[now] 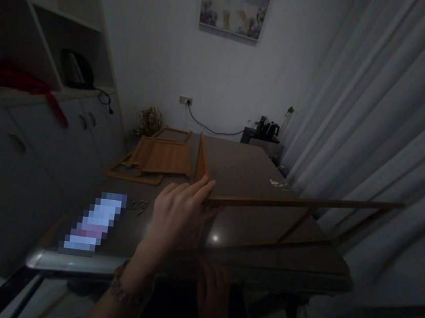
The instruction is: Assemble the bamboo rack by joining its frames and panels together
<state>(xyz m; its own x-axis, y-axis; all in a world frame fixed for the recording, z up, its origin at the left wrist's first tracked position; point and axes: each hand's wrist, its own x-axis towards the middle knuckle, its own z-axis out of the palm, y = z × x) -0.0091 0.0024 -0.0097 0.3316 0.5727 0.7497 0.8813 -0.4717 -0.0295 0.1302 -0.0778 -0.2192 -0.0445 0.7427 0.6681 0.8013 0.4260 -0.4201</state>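
My left hand (182,208) is closed round the near corner of a wooden frame (292,204), thumb and fingertips at the joint. The frame stands on edge, with long rails and crossbars reaching right past the table. From that corner a wooden panel (202,160) runs back, also upright. My right hand (214,285) is low at the table's near edge, below the left. Its fingers are bent; shadow hides what they hold. Several small metal pieces like screws (140,206) lie left of my left hand, beside a pixelated bright rectangle (94,224).
Flat wooden panels (164,157) and frames (133,176) lie stacked at the table's back left. White scraps (279,183) lie on the right of the brown tabletop (239,157). A black appliance (264,129) stands behind. Cabinets (47,144) flank the left, curtains (379,123) the right.
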